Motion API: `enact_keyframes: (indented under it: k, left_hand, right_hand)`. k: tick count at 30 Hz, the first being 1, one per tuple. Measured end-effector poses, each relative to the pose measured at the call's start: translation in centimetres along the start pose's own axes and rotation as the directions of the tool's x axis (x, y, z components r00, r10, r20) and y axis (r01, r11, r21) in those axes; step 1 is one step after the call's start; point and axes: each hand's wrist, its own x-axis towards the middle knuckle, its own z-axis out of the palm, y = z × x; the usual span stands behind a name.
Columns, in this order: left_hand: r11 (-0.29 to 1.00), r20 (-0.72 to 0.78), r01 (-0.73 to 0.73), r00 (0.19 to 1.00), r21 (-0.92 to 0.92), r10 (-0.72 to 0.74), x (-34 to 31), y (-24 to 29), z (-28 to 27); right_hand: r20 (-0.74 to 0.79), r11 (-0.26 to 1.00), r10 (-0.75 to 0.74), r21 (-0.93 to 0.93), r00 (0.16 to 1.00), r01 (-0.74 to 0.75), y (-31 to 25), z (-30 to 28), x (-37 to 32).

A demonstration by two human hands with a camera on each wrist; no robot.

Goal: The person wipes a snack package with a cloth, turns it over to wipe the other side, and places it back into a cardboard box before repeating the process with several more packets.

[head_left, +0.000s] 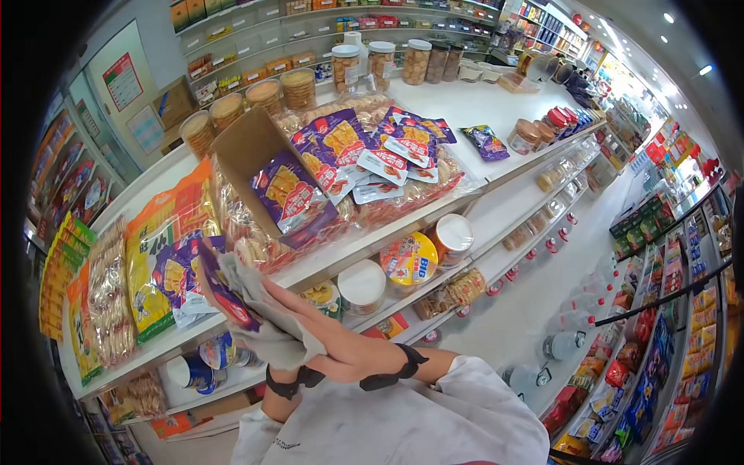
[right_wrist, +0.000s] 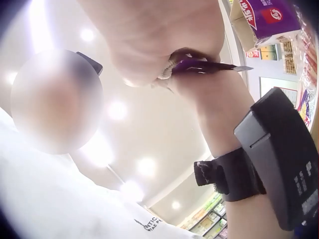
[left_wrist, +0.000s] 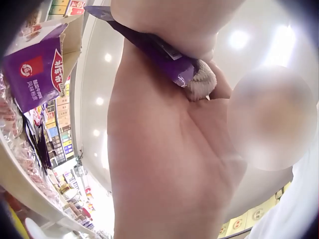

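A purple snack packet stands tilted between my two hands, with a folded grey cloth against it. My right hand lies along the cloth, its visible fingers straight and pressing it toward the packet. Beneath the cloth, my left hand is mostly hidden in the head view. The left wrist view shows the palm side of my left hand below the packet; its fingertips are hidden. From the right wrist camera, the packet's edge pokes out between both hands.
An open purple cardboard box sits on bagged snacks on the white counter. Loose purple packets and white sachets lie beside it. Jars line the back. Tubs fill the shelf below. Snack racks stand at right.
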Motion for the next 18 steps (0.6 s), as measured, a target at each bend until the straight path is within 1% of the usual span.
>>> enact_keyframes:
  k: [2, 3, 4, 5, 7, 8, 9, 10, 11, 12, 13, 14, 15, 16, 17, 18]
  left_hand:
    - [0.997, 0.001, -0.041, 0.999, 0.069, 0.041, 0.2, 0.7, 0.7]
    - [0.988, 0.014, -0.08, 0.997, 0.135, 0.079, 0.5, 1.1, 1.4]
    - [0.963, 0.027, -0.131, 0.991, 0.236, 0.129, 1.0, 1.4, 2.3]
    - [0.906, 0.069, -0.203, 0.979, 0.372, 0.191, 1.5, 1.7, 3.4]
    - [0.725, 0.206, -0.358, 0.934, 0.589, 0.293, 1.7, 2.5, 5.5]
    - [0.661, 0.314, -0.439, 0.898, 0.609, 0.308, 1.6, 3.0, 6.2]
    - [0.632, 0.413, -0.509, 0.857, 0.584, 0.308, 1.1, 3.3, 6.9]
    - [0.606, 0.508, -0.576, 0.805, 0.548, 0.305, 0.7, 3.6, 7.5]
    - [0.672, 0.491, -0.512, 0.836, 0.535, 0.245, 0.3, 3.2, 7.6]
    - [0.812, 0.381, -0.352, 0.908, 0.465, 0.175, -0.3, 1.7, 6.5]
    - [0.914, 0.277, -0.182, 0.957, 0.362, 0.081, -0.9, -0.5, 4.6]
    - [0.972, 0.185, -0.011, 0.982, 0.233, -0.033, -1.3, -1.2, 3.5]
    - [0.965, 0.216, -0.073, 0.976, 0.253, 0.017, -1.3, -1.3, 2.4]
    - [0.988, 0.239, -0.046, 0.971, 0.146, 0.01, -1.3, -0.9, 1.8]
    - [0.994, 0.318, 0.012, 0.948, -0.109, 0.024, -1.2, -0.1, 1.4]
    - [0.913, 0.41, 0.123, 0.91, -0.39, 0.052, -0.8, 0.9, 1.7]
  right_hand:
    - [0.017, 1.0, -0.029, -0.01, 0.999, 0.029, 0.3, 0.2, -0.6]
    - [-0.01, 1.0, 0.018, 0.004, 1.0, -0.018, 0.2, 0.4, -0.7]
    - [-0.037, 0.998, 0.062, 0.017, 0.997, -0.061, 0.2, 0.6, -0.7]
    - [-0.065, 0.994, 0.106, 0.031, 0.992, -0.104, 0.2, 0.7, -0.7]
    - [-0.106, 0.971, 0.233, -0.028, 0.967, -0.237, 0.3, 0.4, -0.9]
    - [-0.133, 0.952, 0.292, -0.057, 0.947, -0.302, 0.5, 0.1, -1.0]
    - [-0.191, 0.959, 0.26, -0.06, 0.946, -0.276, 1.5, -0.2, -0.5]
    - [-0.284, 0.972, 0.18, -0.097, 0.942, -0.215, 1.7, -0.7, -0.2]
    - [-0.368, 0.978, 0.095, -0.14, 0.925, -0.157, 1.1, -1.4, 1.1]
    - [-0.394, 0.978, 0.042, -0.171, 0.918, -0.118, 1.0, -1.6, 1.4]
    - [-0.418, 0.976, -0.011, -0.204, 0.908, -0.082, 0.9, -1.8, 1.8]
    - [-0.392, 0.973, -0.031, -0.221, 0.919, -0.061, 1.0, -1.8, 1.8]
    - [-0.364, 0.971, -0.053, -0.236, 0.93, -0.037, 1.1, -1.7, 1.9]
    - [-0.306, 0.963, -0.06, -0.267, 0.95, -0.025, 1.0, -1.6, 1.8]
    - [-0.25, 0.955, -0.066, -0.295, 0.966, -0.011, 0.9, -1.1, 1.5]
    - [-0.192, 0.946, -0.07, -0.323, 0.979, 0.005, 0.8, -0.7, 1.2]
